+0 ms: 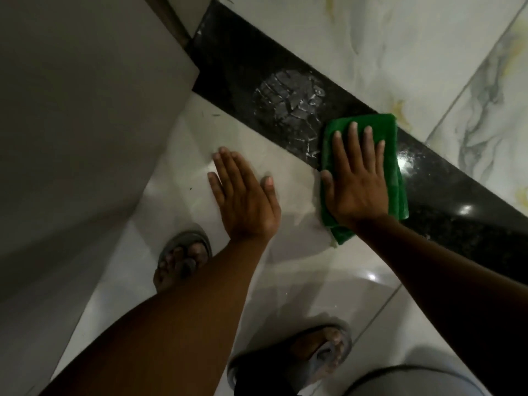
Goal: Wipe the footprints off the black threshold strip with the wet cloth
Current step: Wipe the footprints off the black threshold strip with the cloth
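Observation:
A black threshold strip (228, 72) runs diagonally from the top centre to the right edge. A whitish shoe footprint (288, 101) marks its middle. A folded green cloth (391, 130) lies across the strip just right of the footprint, its near end hanging over onto the white tile. My right hand (357, 178) presses flat on the cloth, fingers spread. My left hand (243, 195) rests flat on the white tile beside the strip, holding nothing.
A grey wall or door panel (85, 110) fills the left side. Marbled white floor tiles (414, 52) lie beyond the strip. My two sandalled feet, the left (183, 258) and the right (323, 352), stand on the glossy near tile.

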